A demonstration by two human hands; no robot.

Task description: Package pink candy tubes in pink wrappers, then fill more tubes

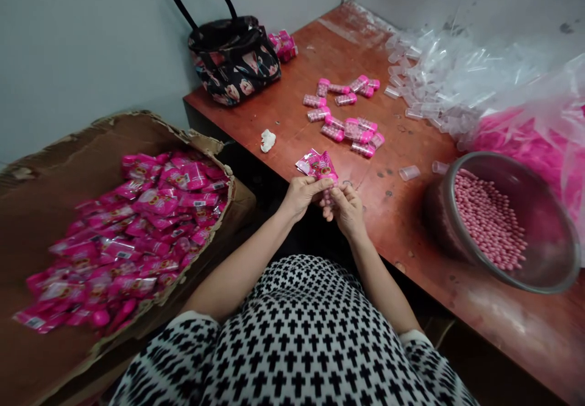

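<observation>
The glossy hot-pink film sachets (155, 202) are printed with paler markings. Clear cylindrical plastic bottles (356, 130) are capped in bright pink; round beads (489, 220) are coloured dusty pink, the round plastic basin (551, 241) grey and the flat worktop (256, 113) reddish brown. The black fabric handbag (235, 61) is patterned with pink flowers, the white fabric top (301, 333) with black crosses.

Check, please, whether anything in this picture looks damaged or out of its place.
The cardboard box on the left looks damaged: its rim is torn and ragged. Also, a crumpled white scrap lies near the table's edge, unlike the pink-capped tubes beyond it.
</observation>
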